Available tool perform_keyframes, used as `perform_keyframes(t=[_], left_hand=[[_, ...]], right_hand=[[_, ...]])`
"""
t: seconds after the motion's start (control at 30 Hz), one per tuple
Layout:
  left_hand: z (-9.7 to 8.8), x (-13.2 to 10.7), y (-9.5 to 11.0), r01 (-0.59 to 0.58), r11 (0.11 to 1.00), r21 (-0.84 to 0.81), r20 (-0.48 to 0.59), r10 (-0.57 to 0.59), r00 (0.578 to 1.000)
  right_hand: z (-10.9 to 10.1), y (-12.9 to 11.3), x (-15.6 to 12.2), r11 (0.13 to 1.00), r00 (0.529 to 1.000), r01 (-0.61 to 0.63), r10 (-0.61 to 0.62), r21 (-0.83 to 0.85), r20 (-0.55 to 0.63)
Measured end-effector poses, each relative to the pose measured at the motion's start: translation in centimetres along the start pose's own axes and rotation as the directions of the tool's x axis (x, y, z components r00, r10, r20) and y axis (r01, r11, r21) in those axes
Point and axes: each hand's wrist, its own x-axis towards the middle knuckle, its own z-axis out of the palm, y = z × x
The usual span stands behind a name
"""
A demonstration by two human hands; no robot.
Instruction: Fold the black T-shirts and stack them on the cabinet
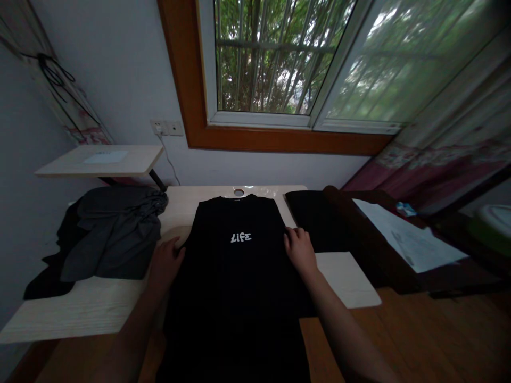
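Note:
A black T-shirt (235,276) with white lettering on its chest lies spread over the table, its neckline toward the wall and its lower part hanging past the front edge. No sleeves show at its sides. My left hand (165,263) is closed at the shirt's left edge, fingertips and thumb meeting the cloth. On the opposite side, my right hand (301,250) has its fingers curled onto the right edge at about chest height.
Crumpled dark grey and black clothes (115,229) are heaped on the table's left, below a small raised shelf (139,159). Folded black cloth (315,218) lies to the right on the light wooden table (347,276). Beyond it, a paper sheet (407,239) rests on a dark surface.

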Motion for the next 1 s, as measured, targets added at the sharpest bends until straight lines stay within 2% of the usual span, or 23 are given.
perform_keyframes(t=[0.1,0.2,0.37,0.53,0.67,0.87,1.0], left_hand=[[-0.2,1.0,0.1,0.07,0.998,-0.004,0.118,-0.069,0.991],[-0.6,1.6,0.2,0.085,0.996,0.033,0.216,-0.091,0.972],[-1.0,2.1,0.7,0.099,0.994,0.037,0.244,-0.105,0.964],[-1.1,2.2,0.9,0.182,0.982,-0.056,0.22,-0.165,0.961],[-1.3,2.7,0.0,0.208,0.976,-0.064,0.189,-0.193,0.963],[-1.6,3.7,-2.0,0.24,0.97,-0.033,0.151,-0.232,0.961],[-1.8,4.4,-2.7,0.195,0.981,0.004,0.106,-0.195,0.975]], right_hand=[[-0.2,-0.1,0.8,0.996,0.995,-0.085,0.085,0.002,0.052],[-0.6,0.0,1.9,0.981,0.969,-0.192,0.185,0.026,0.162],[-0.8,0.7,3.4,0.961,0.936,-0.229,0.174,0.156,0.305],[0.4,1.5,3.6,0.93,0.954,-0.217,0.138,0.296,0.266],[1.5,1.6,3.8,0.881,0.975,-0.158,0.07,0.445,0.209],[2.2,-0.2,5.1,0.849,0.982,-0.129,0.038,0.513,0.183],[2.7,-1.7,6.1,0.859,0.983,-0.109,0.02,0.5,0.181]])
